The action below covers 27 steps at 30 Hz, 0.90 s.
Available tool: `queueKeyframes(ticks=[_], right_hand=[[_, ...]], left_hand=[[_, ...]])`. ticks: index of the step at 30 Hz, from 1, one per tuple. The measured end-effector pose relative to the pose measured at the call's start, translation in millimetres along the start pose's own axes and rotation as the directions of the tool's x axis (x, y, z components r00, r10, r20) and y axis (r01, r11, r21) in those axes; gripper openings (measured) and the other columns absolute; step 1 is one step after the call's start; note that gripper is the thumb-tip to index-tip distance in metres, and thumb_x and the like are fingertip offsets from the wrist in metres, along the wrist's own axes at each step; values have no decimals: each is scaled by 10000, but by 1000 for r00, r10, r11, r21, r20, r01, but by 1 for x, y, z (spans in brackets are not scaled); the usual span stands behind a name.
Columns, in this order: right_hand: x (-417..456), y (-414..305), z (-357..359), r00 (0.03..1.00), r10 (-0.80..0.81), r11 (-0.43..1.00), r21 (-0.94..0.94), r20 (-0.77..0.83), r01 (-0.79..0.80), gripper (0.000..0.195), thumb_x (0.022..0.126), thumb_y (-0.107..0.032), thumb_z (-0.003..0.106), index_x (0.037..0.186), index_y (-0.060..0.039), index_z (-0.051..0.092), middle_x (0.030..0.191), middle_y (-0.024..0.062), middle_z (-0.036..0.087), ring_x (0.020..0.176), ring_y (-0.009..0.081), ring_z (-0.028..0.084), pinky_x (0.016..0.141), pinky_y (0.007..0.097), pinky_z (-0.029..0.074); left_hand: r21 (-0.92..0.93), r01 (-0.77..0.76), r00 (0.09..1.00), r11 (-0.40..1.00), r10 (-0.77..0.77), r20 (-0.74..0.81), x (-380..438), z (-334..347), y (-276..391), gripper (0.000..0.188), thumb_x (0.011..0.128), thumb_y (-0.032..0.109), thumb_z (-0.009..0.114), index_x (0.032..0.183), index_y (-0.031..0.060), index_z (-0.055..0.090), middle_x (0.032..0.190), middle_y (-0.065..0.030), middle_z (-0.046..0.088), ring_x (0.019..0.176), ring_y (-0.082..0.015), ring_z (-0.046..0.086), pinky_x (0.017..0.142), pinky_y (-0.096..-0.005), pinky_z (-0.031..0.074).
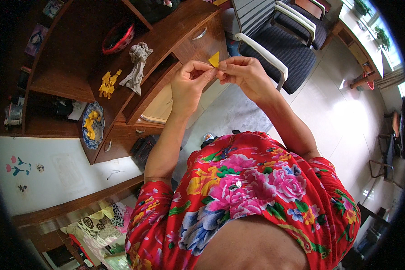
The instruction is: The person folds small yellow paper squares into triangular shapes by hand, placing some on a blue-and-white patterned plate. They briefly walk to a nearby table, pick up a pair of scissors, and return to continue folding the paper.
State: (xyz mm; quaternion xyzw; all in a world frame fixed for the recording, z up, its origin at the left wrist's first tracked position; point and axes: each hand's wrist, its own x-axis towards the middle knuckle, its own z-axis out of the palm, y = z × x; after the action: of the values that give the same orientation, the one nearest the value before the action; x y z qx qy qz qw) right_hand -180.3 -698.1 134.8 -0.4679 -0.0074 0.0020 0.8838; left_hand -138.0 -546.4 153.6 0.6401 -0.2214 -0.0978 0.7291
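A small yellow folded paper piece [214, 58] stands up between my two hands, above the floor beside a wooden cabinet. My left hand [190, 84] pinches its lower edge with thumb and forefinger. From the other side, the thumb and forefinger of my right hand [248, 76] grip the same piece, and the fingertips of both hands meet below it. Several more yellow folded pieces [108, 84] lie in a loose pile on the cabinet top. Others [90, 128] rest in a blue-and-white scalloped dish [92, 145] near the cabinet's end.
A crumpled greyish cloth [137, 65] lies on the wooden cabinet [168, 37], with a red basket [117, 38] behind it. Dark office chairs [283, 54] with white armrests stand ahead to the right. Pale tiles [344, 111] cover the floor; a white-topped desk [361, 40] is farther off.
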Motion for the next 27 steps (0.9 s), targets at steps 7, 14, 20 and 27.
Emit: queueKeyframes(ticks=[7, 14, 20, 27], right_hand=[[-1, 3, -1, 999, -42, 999, -31, -8, 41, 147, 790, -99, 593, 845, 38, 594, 750, 95, 596, 665, 150, 570, 625, 250, 457], [-4, 14, 5, 984, -144, 979, 131, -104, 158, 141, 767, -70, 613, 853, 41, 607, 756, 78, 608, 671, 142, 569, 642, 248, 449], [-4, 26, 7, 962, -216, 973, 44, -165, 226, 130, 759, -60, 618, 851, 32, 621, 768, 77, 611, 695, 132, 565, 666, 237, 441], [-5, 30, 8, 936, -305, 952, -72, -178, 297, 109, 755, -41, 615, 827, 41, 618, 754, 57, 608, 700, 106, 561, 655, 214, 435]], left_hand=[[-5, -48, 998, 999, 48, -30, -4, 6, 2, 142, 719, -19, 644, 841, -16, 572, 803, -46, 578, 736, -81, 532, 672, -189, 438], [-64, -10, 998, 998, 6, -63, -14, 10, -2, 138, 739, 37, 651, 846, -8, 576, 757, -30, 587, 680, -63, 527, 646, -175, 434], [-47, -44, 986, 998, 36, -164, -14, 12, -7, 117, 731, 66, 671, 781, -14, 600, 714, -16, 592, 641, -51, 517, 590, -165, 417], [-95, -78, 982, 992, 60, -180, -16, 17, -8, 110, 743, 47, 652, 810, -27, 606, 738, -37, 608, 649, -61, 540, 590, -170, 431]])
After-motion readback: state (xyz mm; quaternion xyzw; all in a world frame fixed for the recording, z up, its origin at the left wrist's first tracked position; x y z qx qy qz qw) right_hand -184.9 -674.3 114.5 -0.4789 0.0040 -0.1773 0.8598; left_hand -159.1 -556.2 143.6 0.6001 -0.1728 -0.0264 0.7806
